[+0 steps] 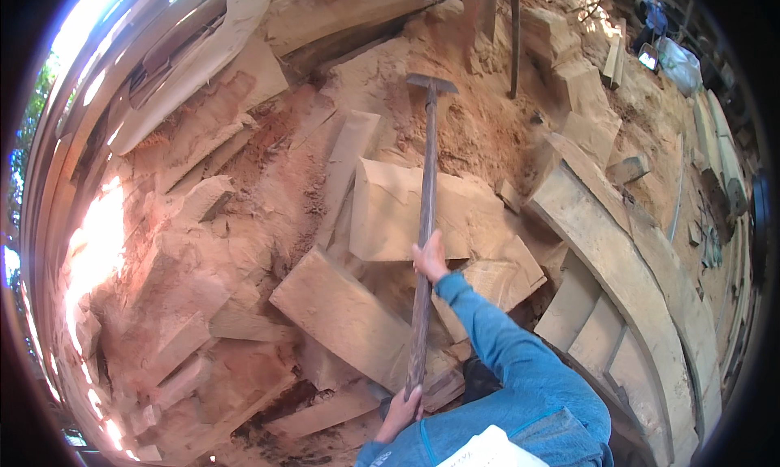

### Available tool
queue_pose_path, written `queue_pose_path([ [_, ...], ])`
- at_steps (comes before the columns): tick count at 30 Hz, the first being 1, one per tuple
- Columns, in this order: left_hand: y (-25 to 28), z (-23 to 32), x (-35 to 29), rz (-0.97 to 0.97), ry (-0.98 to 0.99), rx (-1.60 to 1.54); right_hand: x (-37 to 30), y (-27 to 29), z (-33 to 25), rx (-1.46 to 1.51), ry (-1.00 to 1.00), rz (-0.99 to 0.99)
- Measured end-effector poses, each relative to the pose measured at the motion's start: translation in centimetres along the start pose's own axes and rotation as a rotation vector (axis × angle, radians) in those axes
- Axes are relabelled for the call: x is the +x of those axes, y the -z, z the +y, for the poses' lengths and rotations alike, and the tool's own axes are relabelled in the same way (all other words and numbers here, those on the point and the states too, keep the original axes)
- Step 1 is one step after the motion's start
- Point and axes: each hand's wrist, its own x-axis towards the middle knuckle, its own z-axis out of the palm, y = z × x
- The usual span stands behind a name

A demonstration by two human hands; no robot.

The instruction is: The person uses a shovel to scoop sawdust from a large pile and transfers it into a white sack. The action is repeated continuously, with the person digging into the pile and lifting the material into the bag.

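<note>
A long-handled hoe (427,175) reaches away from me, its wooden shaft running nearly straight up the view. The flat, wide hoe head (432,83) rests at the far end against reddish sawdust (475,130). My right hand (431,257) is closed round the middle of the shaft. Lower down, close to my body, my left hand (400,412) grips the shaft's near end. Beneath the shaft lie a thick pale wood block (398,211) and another broad wood block (341,304), both dusted over.
Sawdust-covered offcuts (187,345) are heaped on the left. Long curved planks (617,280) lean at the right. A thin dark pole (514,41) stands beyond the hoe head. Far right, a whitish plastic bag (681,65) sits near stacked boards (719,142).
</note>
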Motion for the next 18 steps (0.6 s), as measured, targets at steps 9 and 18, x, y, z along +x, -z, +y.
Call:
queue_pose_path([
  [9, 2.6, -7.5, -8.2, 0.452, 0.089, 0.441, -12.1, -1.7, 2.5, 0.309, -0.299, -0.098],
  [18, 1.2, 2.3, -0.9, 0.135, -0.044, 0.014, -0.8, -1.9, -4.2, 0.223, 0.118, -0.175],
])
